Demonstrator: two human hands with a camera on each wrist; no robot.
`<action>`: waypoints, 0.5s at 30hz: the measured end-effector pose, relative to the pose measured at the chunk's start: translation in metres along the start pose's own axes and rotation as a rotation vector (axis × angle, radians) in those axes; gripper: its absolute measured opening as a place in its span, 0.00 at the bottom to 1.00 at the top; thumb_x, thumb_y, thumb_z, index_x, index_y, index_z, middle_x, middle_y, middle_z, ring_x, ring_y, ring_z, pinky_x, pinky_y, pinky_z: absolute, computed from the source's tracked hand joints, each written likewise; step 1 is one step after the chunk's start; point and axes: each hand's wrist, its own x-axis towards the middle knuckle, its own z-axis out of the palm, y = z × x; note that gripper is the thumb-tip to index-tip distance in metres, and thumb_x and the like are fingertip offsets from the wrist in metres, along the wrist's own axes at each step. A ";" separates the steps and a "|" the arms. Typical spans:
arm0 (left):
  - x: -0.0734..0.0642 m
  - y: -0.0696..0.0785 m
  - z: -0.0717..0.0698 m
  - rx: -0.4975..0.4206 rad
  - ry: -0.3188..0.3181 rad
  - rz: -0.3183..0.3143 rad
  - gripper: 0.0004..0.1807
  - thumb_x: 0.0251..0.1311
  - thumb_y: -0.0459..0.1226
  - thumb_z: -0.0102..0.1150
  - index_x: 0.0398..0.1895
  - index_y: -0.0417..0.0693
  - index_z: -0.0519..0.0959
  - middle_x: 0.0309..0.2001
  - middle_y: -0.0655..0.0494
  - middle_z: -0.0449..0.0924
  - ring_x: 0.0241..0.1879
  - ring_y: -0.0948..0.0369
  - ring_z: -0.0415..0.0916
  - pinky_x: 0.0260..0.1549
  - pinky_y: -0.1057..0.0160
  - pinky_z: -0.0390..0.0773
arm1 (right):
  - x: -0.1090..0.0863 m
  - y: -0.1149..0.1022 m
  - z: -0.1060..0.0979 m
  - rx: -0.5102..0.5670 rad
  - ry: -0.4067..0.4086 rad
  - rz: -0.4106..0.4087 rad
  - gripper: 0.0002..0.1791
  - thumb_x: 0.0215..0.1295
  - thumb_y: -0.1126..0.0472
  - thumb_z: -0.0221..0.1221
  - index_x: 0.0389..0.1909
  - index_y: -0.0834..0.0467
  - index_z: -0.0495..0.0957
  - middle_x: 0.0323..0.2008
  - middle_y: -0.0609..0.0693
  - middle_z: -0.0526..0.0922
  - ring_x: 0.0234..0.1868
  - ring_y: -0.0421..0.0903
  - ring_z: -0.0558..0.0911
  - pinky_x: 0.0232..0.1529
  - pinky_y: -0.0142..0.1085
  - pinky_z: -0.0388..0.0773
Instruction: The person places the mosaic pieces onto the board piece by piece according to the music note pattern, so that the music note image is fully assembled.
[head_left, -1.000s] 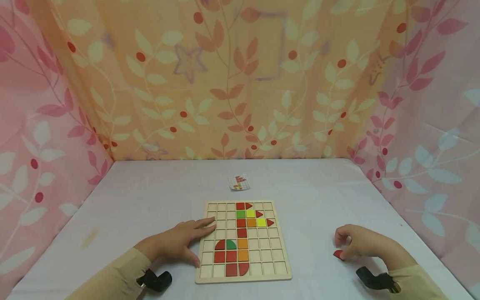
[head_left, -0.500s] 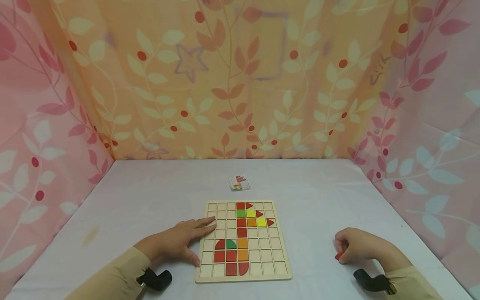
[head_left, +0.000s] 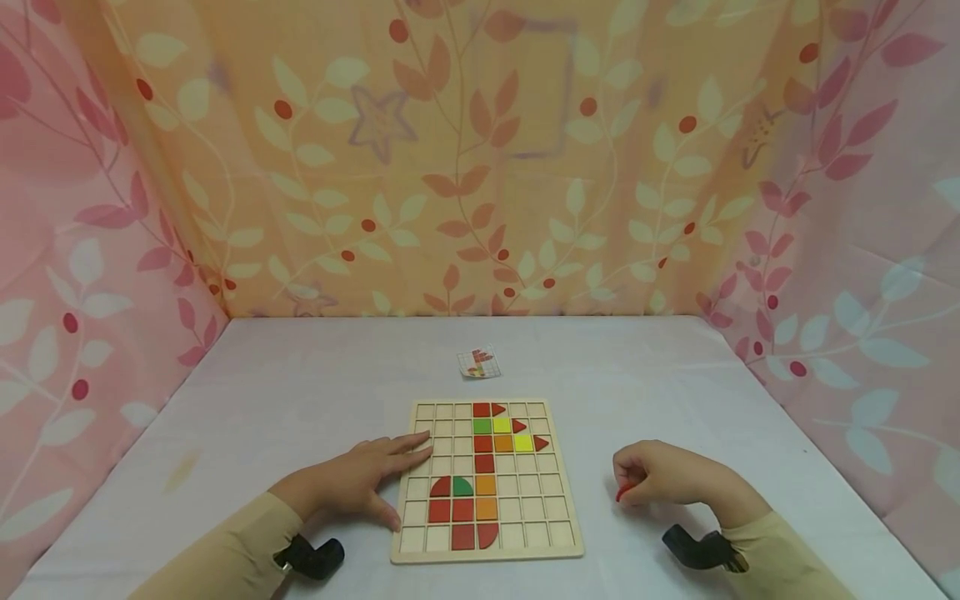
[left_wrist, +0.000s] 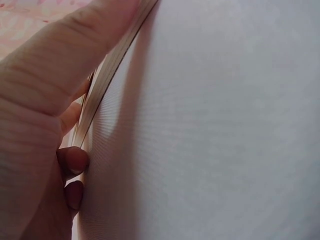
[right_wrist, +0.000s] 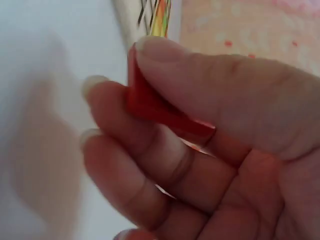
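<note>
My right hand [head_left: 667, 473] pinches a red block [right_wrist: 150, 102] between thumb and fingers, off to the right of the wooden grid board [head_left: 525, 533]. In the right wrist view the thumb covers part of the block, so its full shape is hidden. On the board's left edge rests my left hand [head_left: 352, 479], its fingers extended over the rim and its thumb against the side. Seen from the left wrist, the thumb [left_wrist: 60, 55] lies along the board's edge. Red, orange, yellow and green pieces sit in the grid, among them a green quarter-round [head_left: 462, 487] and a red triangle [head_left: 541, 443].
A small printed card [head_left: 478, 363] with a coloured grid picture lies beyond the board. The white tabletop [head_left: 337, 367] is bounded by patterned cloth [head_left: 480, 167] at the back and both sides. Black wrist mounts [head_left: 697, 548] sit at the cuffs.
My right hand has closed on the red block at the table, lifted it and moved left towards the board. My left hand and the pieces on the board stay where they were.
</note>
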 end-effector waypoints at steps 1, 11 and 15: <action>0.000 0.000 0.000 -0.001 -0.001 0.000 0.55 0.36 0.69 0.57 0.71 0.64 0.50 0.72 0.62 0.40 0.69 0.52 0.45 0.59 0.40 0.49 | 0.004 -0.004 0.001 -0.007 0.001 -0.006 0.11 0.50 0.59 0.66 0.21 0.52 0.71 0.17 0.40 0.71 0.21 0.36 0.69 0.22 0.29 0.65; -0.001 0.002 -0.002 -0.008 -0.006 -0.005 0.55 0.37 0.68 0.57 0.71 0.63 0.51 0.72 0.62 0.40 0.69 0.52 0.44 0.60 0.41 0.49 | 0.045 -0.051 0.007 -0.011 0.009 -0.067 0.02 0.53 0.61 0.65 0.25 0.52 0.80 0.22 0.40 0.78 0.25 0.39 0.74 0.27 0.32 0.72; 0.000 0.003 -0.002 -0.010 -0.006 -0.003 0.54 0.37 0.68 0.57 0.71 0.63 0.51 0.72 0.62 0.39 0.69 0.52 0.44 0.60 0.41 0.49 | 0.060 -0.067 0.014 0.016 0.004 -0.071 0.03 0.55 0.62 0.63 0.30 0.52 0.84 0.25 0.40 0.79 0.27 0.41 0.74 0.29 0.32 0.73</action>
